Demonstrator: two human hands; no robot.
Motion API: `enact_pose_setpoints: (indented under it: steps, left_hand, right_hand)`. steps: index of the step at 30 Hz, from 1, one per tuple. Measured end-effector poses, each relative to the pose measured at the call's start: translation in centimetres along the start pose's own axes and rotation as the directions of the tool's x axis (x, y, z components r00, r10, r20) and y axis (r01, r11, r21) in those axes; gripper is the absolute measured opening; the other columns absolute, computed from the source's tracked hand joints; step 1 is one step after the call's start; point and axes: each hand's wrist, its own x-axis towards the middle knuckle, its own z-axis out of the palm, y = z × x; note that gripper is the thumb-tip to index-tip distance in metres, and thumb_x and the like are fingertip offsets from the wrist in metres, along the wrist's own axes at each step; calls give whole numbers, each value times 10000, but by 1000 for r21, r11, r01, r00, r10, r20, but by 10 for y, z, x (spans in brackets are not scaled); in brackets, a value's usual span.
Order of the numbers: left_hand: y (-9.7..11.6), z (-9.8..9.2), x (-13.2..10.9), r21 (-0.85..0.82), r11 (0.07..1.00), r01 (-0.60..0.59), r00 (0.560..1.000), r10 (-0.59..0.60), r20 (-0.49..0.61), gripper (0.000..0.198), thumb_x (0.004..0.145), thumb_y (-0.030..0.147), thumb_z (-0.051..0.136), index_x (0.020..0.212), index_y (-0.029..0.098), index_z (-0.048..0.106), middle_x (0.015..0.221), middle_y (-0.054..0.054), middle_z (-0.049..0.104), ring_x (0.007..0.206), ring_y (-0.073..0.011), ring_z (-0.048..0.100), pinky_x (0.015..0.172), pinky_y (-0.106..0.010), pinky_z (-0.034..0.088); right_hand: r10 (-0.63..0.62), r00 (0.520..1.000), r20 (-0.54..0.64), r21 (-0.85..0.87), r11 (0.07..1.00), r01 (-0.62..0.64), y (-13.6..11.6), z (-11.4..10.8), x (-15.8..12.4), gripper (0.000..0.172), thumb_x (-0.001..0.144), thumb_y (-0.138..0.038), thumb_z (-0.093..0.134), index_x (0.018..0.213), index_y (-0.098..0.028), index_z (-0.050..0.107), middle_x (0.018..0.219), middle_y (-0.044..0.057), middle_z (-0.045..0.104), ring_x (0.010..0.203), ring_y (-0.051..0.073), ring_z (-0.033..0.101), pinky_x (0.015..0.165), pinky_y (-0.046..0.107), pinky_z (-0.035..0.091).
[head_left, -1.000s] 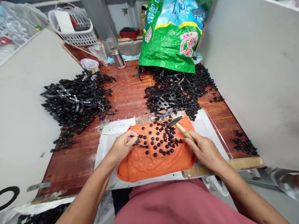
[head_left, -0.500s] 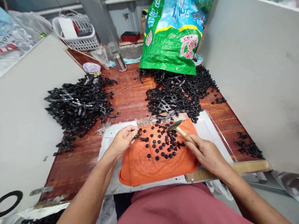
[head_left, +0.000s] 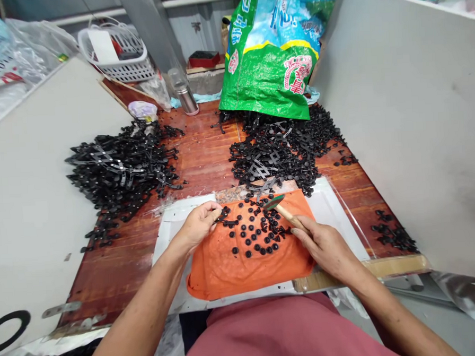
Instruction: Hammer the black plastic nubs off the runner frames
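Pinched in my left hand (head_left: 202, 222) is a small black plastic strip (head_left: 224, 215) with round studs, at the left edge of an orange cloth (head_left: 227, 277). My right hand (head_left: 324, 242) is wrapped round the wooden handle of a small hammer (head_left: 289, 215). Its green-and-dark head lies low over the far part of the cloth, among loose black parts; whether it touches them I cannot tell. Several round black buttons (head_left: 248, 254) are spread over the cloth between my hands. A few near the hammer head lie on their sides.
Heaps of black plastic strips (head_left: 117, 163) and of black parts (head_left: 276, 154) cover the wooden table (head_left: 204, 153) left and right. A green bag (head_left: 265, 91) slumps at the back. Grey panels (head_left: 413, 115) wall both sides. A bottle (head_left: 187, 98) and a white basket (head_left: 124, 67) stand behind.
The view has shifted slightly. Both hands keep their grips in nearly the same places; the hammer head has hardly moved. The buttons look unchanged.
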Motion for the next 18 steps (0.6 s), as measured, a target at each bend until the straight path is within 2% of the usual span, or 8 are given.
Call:
enact_pose_setpoints:
  steps: [5, 8, 13, 18]
  left_hand:
    - [-3, -3, 2, 31, 999, 4, 1000, -4, 7, 443, 721, 577, 739, 836, 180, 582, 566, 79, 430, 457, -57, 285, 465, -216, 165]
    - [0, -1, 2, 47, 999, -5, 1000, 5, 2, 430, 705, 564, 736, 826, 186, 571, 549, 89, 397, 453, -58, 276, 464, -218, 152]
    - [2, 3, 1, 76, 996, -41, 999, 42, -1, 372, 708, 516, 712, 812, 198, 549, 570, 86, 404, 469, -68, 287, 469, -223, 178]
    - [-2, 3, 4, 110, 991, -80, 997, 81, -4, 315, 744, 482, 655, 829, 199, 543, 605, 79, 418, 503, -84, 306, 486, -231, 215]
  right_hand:
    - [-22, 1000, 11, -62, 998, 23, -4, -4, 1, 372, 1057, -465, 393, 1264, -275, 637, 942, 26, 746, 822, 243, 709, 719, 319, 473]
    - [-66, 998, 17, -123, 990, 68, -15, -8, 9, 374, 1058, -424, 416, 1356, -295, 603, 1011, 33, 759, 859, 247, 723, 718, 316, 485]
    - [-274, 959, 77, -212, 935, 284, -42, -4, 37, 466, 1054, -278, 418, 1516, -273, 482, 1165, 77, 743, 980, 252, 719, 810, 339, 530]
    - [-404, 915, 2, -266, 881, 390, -59, 7, 53, 493, 1069, -282, 406, 1560, -247, 423, 1176, 88, 737, 969, 231, 707, 837, 327, 529]
